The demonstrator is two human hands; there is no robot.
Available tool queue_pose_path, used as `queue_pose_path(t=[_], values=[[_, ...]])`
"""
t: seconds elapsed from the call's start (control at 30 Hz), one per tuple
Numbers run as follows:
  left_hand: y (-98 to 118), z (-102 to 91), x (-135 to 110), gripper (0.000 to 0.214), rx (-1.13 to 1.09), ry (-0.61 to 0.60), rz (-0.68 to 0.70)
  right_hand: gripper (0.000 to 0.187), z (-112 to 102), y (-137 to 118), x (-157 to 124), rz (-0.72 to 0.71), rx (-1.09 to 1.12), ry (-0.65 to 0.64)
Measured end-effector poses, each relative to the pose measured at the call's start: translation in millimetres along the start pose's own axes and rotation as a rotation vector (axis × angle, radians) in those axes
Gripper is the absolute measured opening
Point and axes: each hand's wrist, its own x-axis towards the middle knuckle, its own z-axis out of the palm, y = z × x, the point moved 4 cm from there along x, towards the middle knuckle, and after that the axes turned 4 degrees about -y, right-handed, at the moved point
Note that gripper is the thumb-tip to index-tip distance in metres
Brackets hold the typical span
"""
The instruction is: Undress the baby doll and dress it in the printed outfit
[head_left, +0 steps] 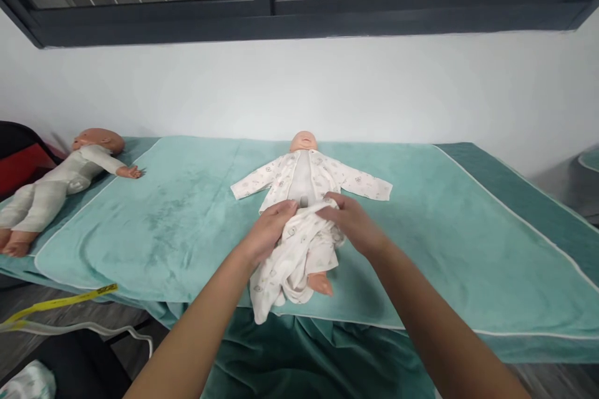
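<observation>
A baby doll (301, 179) lies on its back on the turquoise towel, head toward the wall. It wears a white printed baby jacket (365, 186), open at the front with both sleeves spread out. Matching white printed baby pants (304, 243) are bunched over its legs, and one bare foot (320, 283) pokes out below. My left hand (274, 227) is closed on the left side of the waistband, while my right hand (350, 218) pinches the right side. An empty-looking pant leg hangs toward the towel's front edge. The doll's other leg is hidden by cloth.
Another doll (56, 184) in white lies at the far left, beside a black and red item (23, 156). The turquoise towel (449, 249) covers the table up to the white wall. A yellow strap (60, 303) and a dark chair (70, 365) are at lower left.
</observation>
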Motion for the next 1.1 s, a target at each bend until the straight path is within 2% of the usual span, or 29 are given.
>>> queue_pose_path(t=[0.07, 0.1, 0.17, 0.2, 0.27, 0.37, 0.4, 0.47, 0.53, 0.6, 0.63, 0.7, 0.77, 0.83, 0.9, 1.0, 1.07, 1.1], values=[[-2.9, 1.3, 0.6, 0.04, 0.045, -0.155, -0.073, 0.021, -3.6, 2.2, 6.7, 0.047, 0.193, 0.026], [-3.6, 0.2, 1.5, 0.039, 0.065, -0.181, -0.084, 0.022, -2.3, 2.8, 8.8, 0.064, 0.272, 0.005], [-3.6, -4.9, 5.6, 0.037, 0.041, -0.113, -0.045, 0.029, 4.1, 2.8, 10.2, 0.082, 0.356, -0.086], [-3.7, -7.6, 8.1, 0.035, 0.0, -0.047, -0.006, 0.035, 7.8, 2.3, 9.6, 0.083, 0.342, -0.143], [-5.3, -9.5, 12.2, 0.034, -0.086, 0.041, 0.062, 0.042, 14.6, 2.1, 6.6, 0.096, 0.177, -0.271], [-10.6, -7.5, 14.2, 0.034, -0.15, 0.085, 0.077, 0.039, 19.3, 4.5, 2.6, 0.127, -0.14, -0.402], [-12.4, -7.6, 13.6, 0.035, -0.161, 0.094, 0.064, 0.038, 18.5, 5.3, 3.0, 0.131, -0.17, -0.387], [-15.0, -8.6, 11.4, 0.041, -0.158, 0.072, 0.024, 0.039, 14.7, 7.0, 6.4, 0.124, -0.074, -0.285], [-16.6, -8.6, 9.4, 0.048, -0.098, -0.032, -0.031, 0.043, 12.1, 10.5, 10.6, 0.131, 0.108, -0.193], [-17.8, -7.5, 8.5, 0.047, -0.047, -0.142, -0.085, 0.045, 12.5, 14.0, 13.4, 0.153, 0.239, -0.152], [-17.6, -7.5, 8.9, 0.045, -0.066, -0.153, -0.086, 0.046, 13.4, 14.6, 13.8, 0.162, 0.269, -0.149], [-16.4, -8.2, 11.2, 0.044, -0.183, -0.075, -0.043, 0.045, 17.1, 12.8, 12.3, 0.173, 0.236, -0.207], [-16.3, -8.7, 12.9, 0.044, -0.298, 0.055, 0.013, 0.044, 23.0, 8.2, 8.1, 0.17, 0.103, -0.356], [-18.9, -7.4, 12.3, 0.045, -0.33, 0.13, 0.009, 0.041, 26.4, 4.6, 4.1, 0.159, -0.041, -0.479], [-21.4, -6.7, 9.1, 0.048, -0.323, 0.137, -0.013, 0.036, 24.2, 3.9, 3.8, 0.161, -0.059, -0.453], [-22.3, -6.6, 1.5, 0.053, -0.218, -0.01, -0.036, 0.033, 18.2, 8.3, 7.1, 0.187, 0.147, -0.298], [-22.7, -6.6, -3.3, 0.051, -0.108, -0.128, -0.069, 0.033, 18.5, 11.7, 8.4, 0.2, 0.293, -0.256], [-22.5, -7.3, -4.8, 0.05, -0.084, -0.145, -0.078, 0.035, 19.7, 12.4, 8.6, 0.203, 0.338, -0.256]])
